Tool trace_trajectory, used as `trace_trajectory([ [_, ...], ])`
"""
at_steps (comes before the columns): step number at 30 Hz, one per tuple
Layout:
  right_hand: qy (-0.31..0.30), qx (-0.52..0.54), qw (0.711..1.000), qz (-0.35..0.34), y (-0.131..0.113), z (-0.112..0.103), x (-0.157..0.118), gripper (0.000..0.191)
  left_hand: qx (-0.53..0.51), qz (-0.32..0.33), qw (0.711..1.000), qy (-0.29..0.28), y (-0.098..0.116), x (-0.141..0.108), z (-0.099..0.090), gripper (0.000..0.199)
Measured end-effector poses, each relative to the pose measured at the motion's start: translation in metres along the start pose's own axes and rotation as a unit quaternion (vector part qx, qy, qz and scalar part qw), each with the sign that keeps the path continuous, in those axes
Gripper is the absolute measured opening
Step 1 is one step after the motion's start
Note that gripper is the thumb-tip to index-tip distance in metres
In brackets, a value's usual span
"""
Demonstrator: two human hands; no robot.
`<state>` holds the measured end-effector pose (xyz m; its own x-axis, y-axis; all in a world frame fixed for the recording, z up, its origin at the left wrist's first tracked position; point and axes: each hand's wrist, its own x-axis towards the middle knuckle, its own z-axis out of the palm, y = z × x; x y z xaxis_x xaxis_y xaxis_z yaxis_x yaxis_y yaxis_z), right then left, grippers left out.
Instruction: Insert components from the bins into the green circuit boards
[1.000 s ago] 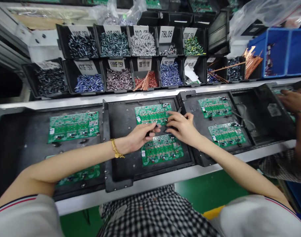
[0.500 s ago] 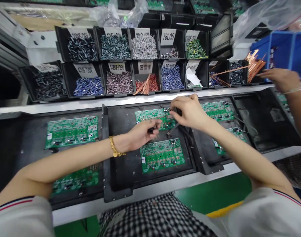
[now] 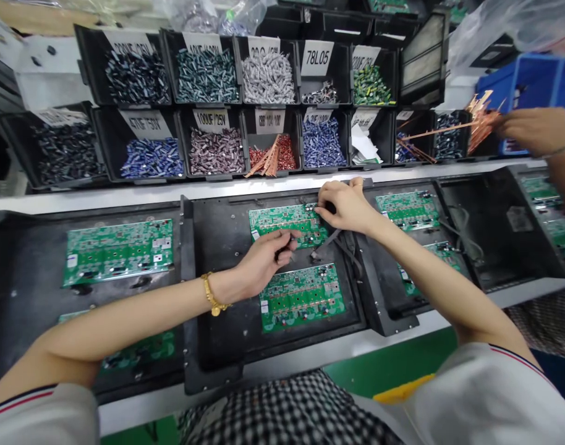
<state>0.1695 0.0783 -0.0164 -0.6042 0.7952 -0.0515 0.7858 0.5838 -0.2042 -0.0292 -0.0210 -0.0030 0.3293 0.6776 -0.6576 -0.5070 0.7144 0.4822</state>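
Two rows of bins (image 3: 306,84) stand far; nearer, a tray (image 3: 227,334) carries the near board (image 3: 303,296) and, beyond it, the far board (image 3: 280,219); the right hand (image 3: 345,207) bends at the far board's far right corner, whether holding, I cannot tell; the left hand (image 3: 259,262), over the far board's near edge, curls around small dark parts (image 3: 278,253).

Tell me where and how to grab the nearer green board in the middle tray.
Probably grip the nearer green board by its short left and right edges, from above: it lies flat, small parts dot its face, and bare tray floor shows past both ends.
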Motion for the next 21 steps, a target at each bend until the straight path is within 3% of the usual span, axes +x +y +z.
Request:
trace_trajectory([
  [6,0.015,-0.028,0.999,0.022,-0.003,-0.008,-0.009,0.028,-0.007,0.038,0.999,0.016,-0.007,0.009,0.012,0.019],
  [9,0.045,0.048,0.997,0.03,-0.023,-0.02,-0.02,0.028,-0.009,0.052,0.998,0.021,-0.013,0.014,0.016,0.022],
  [13,0.034,0.122,0.991,-0.031,-0.056,-0.03,-0.032,0.018,-0.015,0.068,0.998,0.009,-0.012,0.012,0.017,0.024],
  [17,0.038,0.08,0.995,-0.046,-0.075,-0.025,-0.026,0.016,-0.043,0.013,0.999,-0.01,-0.003,-0.004,0.009,0.023],
  [21,-0.019,0.054,0.996,-0.075,-0.083,-0.006,-0.006,0.018,-0.018,-0.063,0.998,0.016,-0.005,-0.028,-0.007,0.028],
])
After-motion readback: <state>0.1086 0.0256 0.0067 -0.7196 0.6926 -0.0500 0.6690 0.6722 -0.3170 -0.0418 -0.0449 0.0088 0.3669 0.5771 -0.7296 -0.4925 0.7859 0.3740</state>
